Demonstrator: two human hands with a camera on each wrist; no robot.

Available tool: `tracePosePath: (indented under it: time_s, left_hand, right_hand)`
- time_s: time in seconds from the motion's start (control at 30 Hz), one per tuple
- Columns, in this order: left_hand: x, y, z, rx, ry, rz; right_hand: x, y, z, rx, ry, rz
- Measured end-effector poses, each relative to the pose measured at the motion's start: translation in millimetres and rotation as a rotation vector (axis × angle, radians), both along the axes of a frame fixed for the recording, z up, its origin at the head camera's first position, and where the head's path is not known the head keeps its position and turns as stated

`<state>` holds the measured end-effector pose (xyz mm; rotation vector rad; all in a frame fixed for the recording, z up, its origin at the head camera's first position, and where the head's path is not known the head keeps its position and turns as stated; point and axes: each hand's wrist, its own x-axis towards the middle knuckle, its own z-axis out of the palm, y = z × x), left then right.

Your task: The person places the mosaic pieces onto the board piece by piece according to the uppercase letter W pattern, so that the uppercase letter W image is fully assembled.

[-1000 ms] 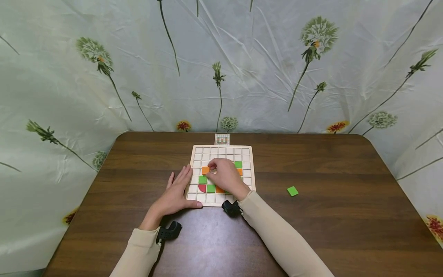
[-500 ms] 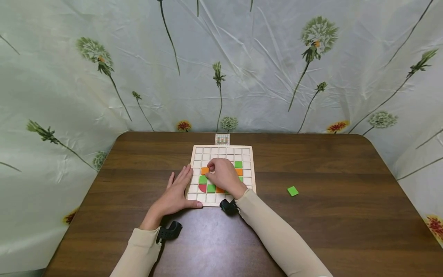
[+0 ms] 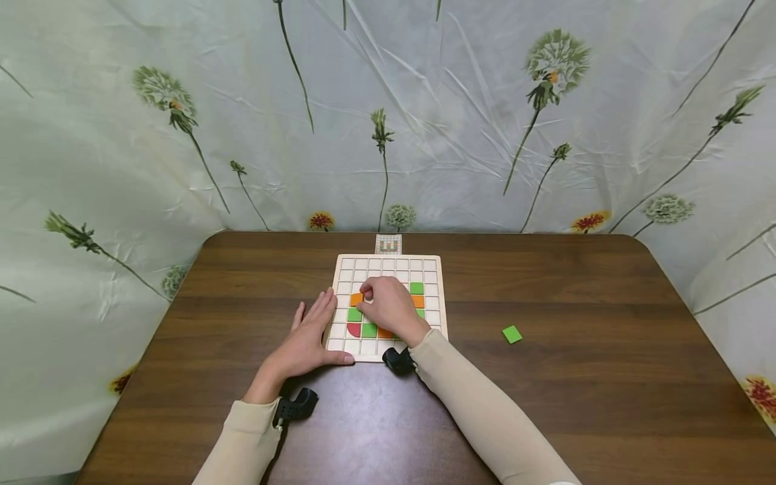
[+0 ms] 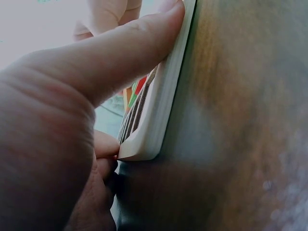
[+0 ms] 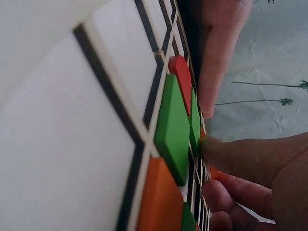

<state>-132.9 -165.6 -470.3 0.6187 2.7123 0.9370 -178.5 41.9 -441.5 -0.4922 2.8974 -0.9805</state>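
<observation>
A pale square grid board point(image 3: 432, 266) lies on the table. My left hand point(image 3: 305, 341) rests at its near-left corner, fingers straight along the left side and thumb on the near edge point(image 4: 166, 106). Over the board, my right hand point(image 3: 393, 308) pinches an orange square tile point(image 3: 356, 300) between thumb and fingers, at the left part of the grid. Just nearer sit a green tile point(image 3: 354, 314) and a red rounded piece point(image 3: 353, 330). Another green tile point(image 3: 369, 330) adjoins the red one. On the right are a green tile point(image 3: 416, 287) and an orange tile point(image 3: 418, 301). My right hand hides the middle cells.
A loose green tile point(image 3: 512, 335) lies on the brown wooden table point(image 3: 582, 377), right of the board. Behind the board is a small patterned card point(image 3: 389, 244). A flower-printed curtain point(image 3: 455, 135) hangs beyond the table's far edge.
My right hand has shifted slightly left with the orange tile, which has moved a little left along the grid. The left hand has stayed in place.
</observation>
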Motion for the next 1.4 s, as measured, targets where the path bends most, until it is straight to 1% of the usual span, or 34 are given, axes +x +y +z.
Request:
tracePosePath:
  time_s: [0.27, 0.47, 0.6, 0.8, 0.93, 1.17, 1.4]
  left_hand:
    - [0.5, 0.0, 1.6, -0.005, -0.014, 0.000]
    - [1.4, 0.1, 1.4, 0.007, -0.001, 0.000]
    - [1.7, 0.7, 0.4, 0.010, 0.003, 0.000]
    - [1.7, 0.8, 1.1, 0.008, -0.009, 0.007]
    - [1.9, 0.8, 2.4, 0.010, -0.020, 0.013]
    - [2.1, 1.4, 2.0, -0.014, -0.031, 0.022]
    - [1.3, 1.4, 2.3, -0.014, -0.026, 0.017]
  right_hand:
    - [-0.5, -1.8, -0.8, 0.030, -0.001, -0.003]
    - [1.0, 1.0, -0.4, 0.008, 0.004, -0.003]
    - [3.2, 7.6, 1.7, -0.035, 0.006, -0.002]
    - [9.0, 26.5, 13.7, -0.146, -0.032, -0.015]
    - [12.5, 40.6, 20.5, -0.176, -0.021, -0.026]
    - [22.4, 67.3, 24.0, -0.174, -0.015, -0.035]
    - [31.7, 101.1, 25.7, -0.153, 0.011, -0.070]
